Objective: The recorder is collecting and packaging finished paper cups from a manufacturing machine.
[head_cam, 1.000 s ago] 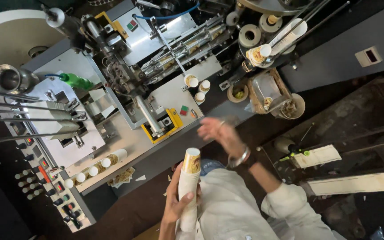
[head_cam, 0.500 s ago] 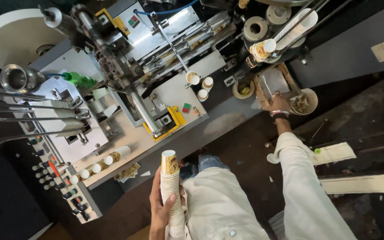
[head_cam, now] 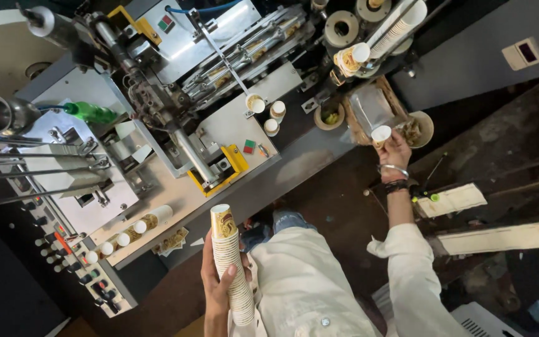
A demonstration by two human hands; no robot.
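Down at the lower middle, the left hand (head_cam: 218, 284) closes its grip around a tall stack of paper cups (head_cam: 232, 268), fingers wrapped across the front of the stack and thumb behind it, so the grip is shut firmly on the cups. The stack stands nearly upright, rising above the grip with its open top cup well clear of the fingers and its lower end dropping below the palm against the person's pale shirt (head_cam: 310, 293).

Up and to the left of this grip lies the machine's tabletop (head_cam: 176, 193), and on its near edge, just beyond the grip, a short row of cups lying on their sides (head_cam: 135, 228). Farther left of the grip is a dark panel of round buttons (head_cam: 63, 256). Well above the grip sit a yellow bracket (head_cam: 232, 165) and three small upright cups (head_cam: 269, 112) on the grey plate, with a green bottle (head_cam: 92, 112) far up to the left.

Across to the right, the right hand (head_cam: 394, 153) reaches out with the arm stretched, wrist wearing a metal bangle (head_cam: 394, 168) and a dark band. Its grip is pinched shut on a single white cup (head_cam: 380, 135), held at the fingertips just above the hand. Directly beyond that grip is a clear plastic bag (head_cam: 372, 109) in a wooden frame; just right of it, a round dish (head_cam: 420, 128).
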